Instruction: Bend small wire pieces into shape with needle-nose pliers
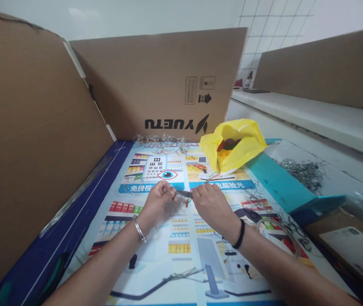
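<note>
Cardboard, brown upright panel (35,127): fills left side of frame.
Left hand (160,199): centre; thumb and forefinger pressed together at left end of a slender dark tapered piece (184,194); cannot tell whether they pinch it or a strand.
Tangled silvery wire heap (165,139): upper centre, before second cardboard panel (156,85).
Tapered piece: mid-frame, between both hands; thin red and green strands (187,204) just below.
Right hand (212,205): right of centre, fingers curled together around piece's right end.
Crumpled yellow bag (239,140): right of centre, mouth open.
Dark wire tangle (305,174): right side.
</note>
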